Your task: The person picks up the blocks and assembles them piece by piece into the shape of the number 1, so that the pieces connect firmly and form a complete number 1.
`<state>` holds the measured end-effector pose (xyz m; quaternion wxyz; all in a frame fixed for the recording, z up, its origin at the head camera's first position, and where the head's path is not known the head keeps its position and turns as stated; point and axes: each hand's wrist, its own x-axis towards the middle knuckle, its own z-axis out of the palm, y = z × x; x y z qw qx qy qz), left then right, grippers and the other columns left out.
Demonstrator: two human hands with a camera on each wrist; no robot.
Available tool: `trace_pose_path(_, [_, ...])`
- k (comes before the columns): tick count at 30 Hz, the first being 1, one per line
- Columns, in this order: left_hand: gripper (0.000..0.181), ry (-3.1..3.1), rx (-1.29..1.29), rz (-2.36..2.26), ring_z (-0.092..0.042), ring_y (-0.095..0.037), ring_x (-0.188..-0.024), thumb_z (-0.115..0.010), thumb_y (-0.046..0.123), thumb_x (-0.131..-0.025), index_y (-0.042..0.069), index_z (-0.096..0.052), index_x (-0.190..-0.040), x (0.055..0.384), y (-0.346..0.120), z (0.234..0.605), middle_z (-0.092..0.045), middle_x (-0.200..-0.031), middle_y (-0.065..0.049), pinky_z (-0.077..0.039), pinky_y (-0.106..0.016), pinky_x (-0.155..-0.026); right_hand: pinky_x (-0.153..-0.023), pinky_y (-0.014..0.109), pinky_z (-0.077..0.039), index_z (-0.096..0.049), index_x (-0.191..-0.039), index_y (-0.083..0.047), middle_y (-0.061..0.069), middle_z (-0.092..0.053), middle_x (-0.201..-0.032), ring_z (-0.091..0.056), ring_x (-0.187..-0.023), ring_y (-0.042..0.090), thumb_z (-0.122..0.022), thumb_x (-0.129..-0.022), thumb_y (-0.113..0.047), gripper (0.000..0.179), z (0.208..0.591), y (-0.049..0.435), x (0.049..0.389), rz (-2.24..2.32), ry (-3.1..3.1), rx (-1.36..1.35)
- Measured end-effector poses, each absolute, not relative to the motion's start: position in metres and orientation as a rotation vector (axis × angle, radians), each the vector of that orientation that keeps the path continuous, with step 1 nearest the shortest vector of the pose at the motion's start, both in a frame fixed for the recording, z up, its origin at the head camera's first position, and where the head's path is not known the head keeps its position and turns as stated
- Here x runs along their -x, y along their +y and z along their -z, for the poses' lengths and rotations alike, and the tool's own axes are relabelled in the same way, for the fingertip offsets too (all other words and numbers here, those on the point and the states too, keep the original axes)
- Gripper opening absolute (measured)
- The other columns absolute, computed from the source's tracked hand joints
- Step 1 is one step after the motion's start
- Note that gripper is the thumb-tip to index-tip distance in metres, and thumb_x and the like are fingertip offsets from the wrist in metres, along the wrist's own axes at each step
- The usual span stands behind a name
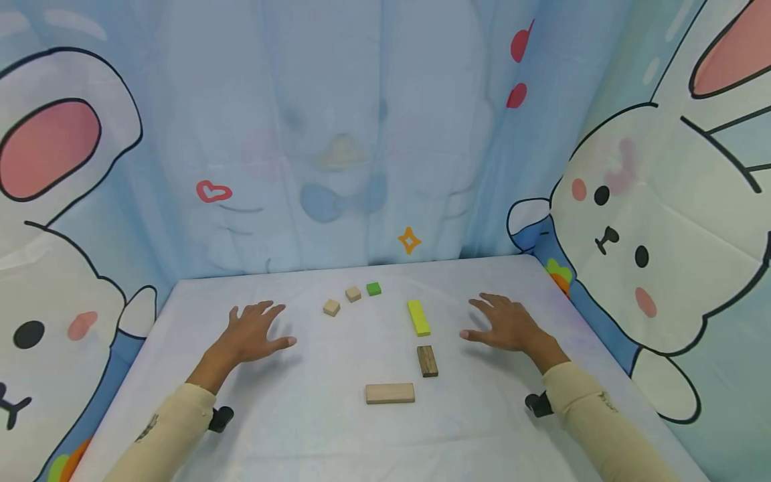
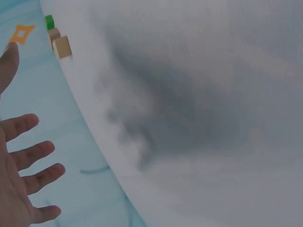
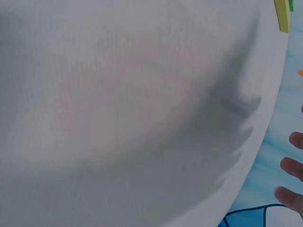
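Over the left part of the table, my left hand hovers with spread fingers and holds nothing. On the right side my right hand hangs above the cloth, fingers apart, also holding nothing. Between them lie a yellow block, a dark brown block and a long pale wooden block. Farther back sit a green cube and two small plain wooden cubes, one beside the green one and the other nearer my left hand. The yellow block is nearest my right hand.
A white cloth covers the table. Behind it hangs a light blue curtain with printed rabbits, which continues along both sides. Each wrist carries a small black camera, one on the left and one on the right.
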<state>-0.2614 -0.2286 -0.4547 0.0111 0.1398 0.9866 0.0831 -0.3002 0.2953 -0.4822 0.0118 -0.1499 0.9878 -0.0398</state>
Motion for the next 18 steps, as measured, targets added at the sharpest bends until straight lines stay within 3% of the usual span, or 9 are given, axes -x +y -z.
trace_pose_path(14, [0.073,3.078,-0.596,-0.297,-0.057,-0.037,-0.123,-0.064,0.061,-0.090,0.008,-0.056,-0.140,0.256,-0.200,0.450,-0.060,-0.135,-0.018,-0.040,-0.059,-0.101,-0.097,0.070,-0.043,-0.050,-0.147,-0.011,0.022,-0.050,-0.147,-0.050,-0.132,0.043,-0.058,-0.086,-0.073,0.088,0.478,0.274,0.296,0.185,3.005,0.489])
trace_pose_path(18, [0.069,3.059,-0.633,-0.329,-0.061,-0.031,-0.116,-0.065,0.059,-0.090,0.009,-0.058,-0.138,0.253,-0.190,0.449,-0.067,-0.125,-0.012,-0.042,-0.057,-0.101,-0.094,0.063,-0.049,-0.052,-0.145,-0.012,0.018,-0.061,-0.134,-0.061,-0.118,0.037,-0.061,-0.085,-0.071,0.084,0.476,0.268,0.293,0.220,2.984,0.511])
